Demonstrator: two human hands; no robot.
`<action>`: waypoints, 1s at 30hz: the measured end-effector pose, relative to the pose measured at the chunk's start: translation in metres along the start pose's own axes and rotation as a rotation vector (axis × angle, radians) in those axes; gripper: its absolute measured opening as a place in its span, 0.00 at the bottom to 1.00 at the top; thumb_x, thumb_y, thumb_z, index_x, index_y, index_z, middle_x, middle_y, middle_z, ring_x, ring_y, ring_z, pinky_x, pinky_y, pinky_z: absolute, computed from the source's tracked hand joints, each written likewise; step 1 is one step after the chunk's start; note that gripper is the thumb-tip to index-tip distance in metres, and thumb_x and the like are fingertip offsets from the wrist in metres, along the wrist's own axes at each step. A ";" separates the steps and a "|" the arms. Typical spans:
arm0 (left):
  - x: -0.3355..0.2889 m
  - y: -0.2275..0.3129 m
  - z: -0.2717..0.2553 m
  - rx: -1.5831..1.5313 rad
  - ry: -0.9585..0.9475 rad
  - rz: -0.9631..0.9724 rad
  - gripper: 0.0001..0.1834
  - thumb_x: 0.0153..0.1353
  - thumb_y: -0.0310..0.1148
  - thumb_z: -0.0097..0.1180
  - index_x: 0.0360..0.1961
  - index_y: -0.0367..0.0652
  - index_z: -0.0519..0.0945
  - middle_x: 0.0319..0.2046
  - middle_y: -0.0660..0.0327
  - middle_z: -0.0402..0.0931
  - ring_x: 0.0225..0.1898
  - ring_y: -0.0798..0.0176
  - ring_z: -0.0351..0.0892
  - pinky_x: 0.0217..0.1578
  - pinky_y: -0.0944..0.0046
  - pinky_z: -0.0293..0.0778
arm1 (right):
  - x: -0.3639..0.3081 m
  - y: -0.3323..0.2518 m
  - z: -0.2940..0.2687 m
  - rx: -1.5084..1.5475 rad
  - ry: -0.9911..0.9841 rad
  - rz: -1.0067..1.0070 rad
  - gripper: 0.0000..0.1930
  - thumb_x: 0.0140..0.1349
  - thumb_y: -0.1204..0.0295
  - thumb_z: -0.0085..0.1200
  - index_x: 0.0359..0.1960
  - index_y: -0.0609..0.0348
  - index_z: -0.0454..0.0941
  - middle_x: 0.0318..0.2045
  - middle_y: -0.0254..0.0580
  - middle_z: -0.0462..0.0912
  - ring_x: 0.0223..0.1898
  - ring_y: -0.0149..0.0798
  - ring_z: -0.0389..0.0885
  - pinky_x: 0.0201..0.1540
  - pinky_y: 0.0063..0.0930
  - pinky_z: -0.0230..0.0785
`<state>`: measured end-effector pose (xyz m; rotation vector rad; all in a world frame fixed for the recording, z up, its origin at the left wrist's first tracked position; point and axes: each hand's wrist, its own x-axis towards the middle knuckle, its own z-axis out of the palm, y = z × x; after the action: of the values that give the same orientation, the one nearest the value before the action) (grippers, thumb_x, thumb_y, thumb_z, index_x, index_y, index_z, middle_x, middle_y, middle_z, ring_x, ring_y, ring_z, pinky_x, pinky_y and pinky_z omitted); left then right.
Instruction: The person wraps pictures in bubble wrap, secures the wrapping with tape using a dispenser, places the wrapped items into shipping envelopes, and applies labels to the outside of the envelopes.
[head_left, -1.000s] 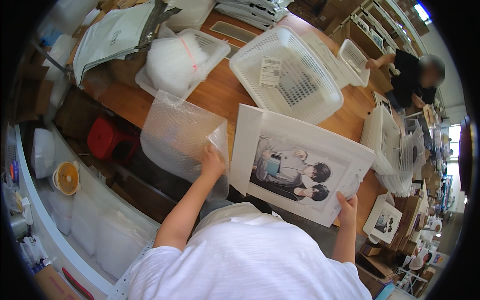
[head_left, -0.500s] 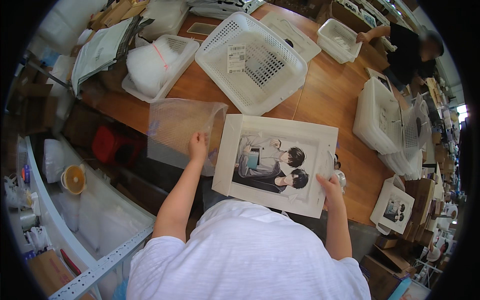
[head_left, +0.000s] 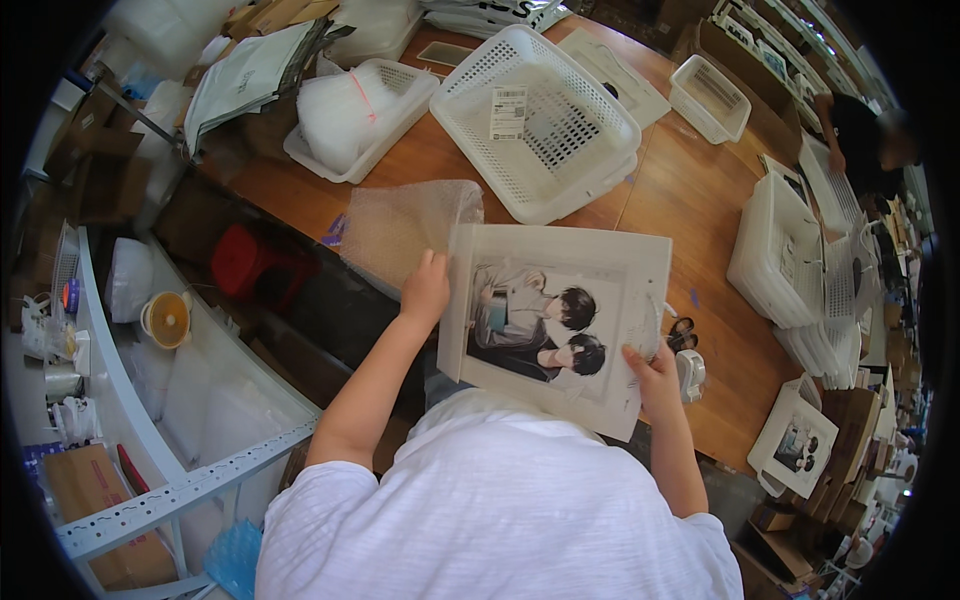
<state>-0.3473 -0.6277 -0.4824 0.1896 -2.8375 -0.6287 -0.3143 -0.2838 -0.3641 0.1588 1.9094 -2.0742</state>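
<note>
One bag [head_left: 555, 325] nearer one pouch [head_left: 400, 228]

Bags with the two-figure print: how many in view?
2: one bag in the right hand, another bag at lower right beside the brown boxes. A pale sheet behind the big basket is partly covered; can't tell whether it matches.

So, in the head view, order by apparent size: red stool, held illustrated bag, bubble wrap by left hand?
1. Illustrated bag
2. Bubble wrap, partly covered
3. Red stool, clearly smallest
</note>
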 end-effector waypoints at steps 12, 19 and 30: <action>0.046 -0.049 -0.010 0.130 0.164 -0.324 0.11 0.56 0.24 0.41 0.41 0.41 0.71 0.37 0.49 0.69 0.38 0.44 0.72 0.38 0.52 0.71 | -0.010 -0.039 0.004 -0.054 0.043 -0.025 0.18 0.58 0.79 0.50 0.51 0.65 0.66 0.41 0.40 0.77 0.41 0.30 0.75 0.44 0.23 0.67; 0.021 -0.004 0.066 0.164 -0.214 0.062 0.11 0.56 0.27 0.44 0.40 0.42 0.73 0.37 0.51 0.72 0.38 0.45 0.73 0.38 0.53 0.71 | -0.052 -0.066 -0.034 -0.207 0.222 -0.262 0.16 0.58 0.77 0.51 0.48 0.67 0.69 0.40 0.38 0.77 0.40 0.27 0.73 0.44 0.20 0.64; 0.001 0.014 0.051 -0.546 0.083 -0.382 0.09 0.60 0.34 0.50 0.34 0.39 0.69 0.22 0.54 0.73 0.25 0.55 0.73 0.27 0.59 0.68 | -0.039 -0.010 -0.005 -0.254 0.178 -0.362 0.17 0.60 0.74 0.51 0.50 0.65 0.66 0.43 0.37 0.74 0.43 0.26 0.70 0.45 0.19 0.62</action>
<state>-0.3621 -0.5952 -0.5211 0.6429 -2.4471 -1.4004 -0.2812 -0.2717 -0.3432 -0.0691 2.4443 -2.0604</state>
